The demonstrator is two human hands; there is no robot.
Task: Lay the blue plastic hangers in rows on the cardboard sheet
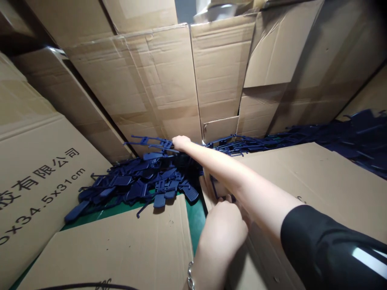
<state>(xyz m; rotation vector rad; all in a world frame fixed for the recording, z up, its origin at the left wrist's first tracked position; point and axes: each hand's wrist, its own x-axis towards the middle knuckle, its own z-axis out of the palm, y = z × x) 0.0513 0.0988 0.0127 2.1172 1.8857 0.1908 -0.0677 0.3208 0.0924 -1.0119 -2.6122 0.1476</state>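
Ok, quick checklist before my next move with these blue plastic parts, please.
Right hand reaching the dark blue plastic parts: ok, at the top of the pile.
Right hand's grip on a part: cannot tell, fingers hidden.
Left hand at the cardboard box flap: ok, against its edge.
Left hand holding something: cannot tell.
Right forearm clear of the left hand: not ok, it passes just above it.
Bracelet clear of the parts: ok.
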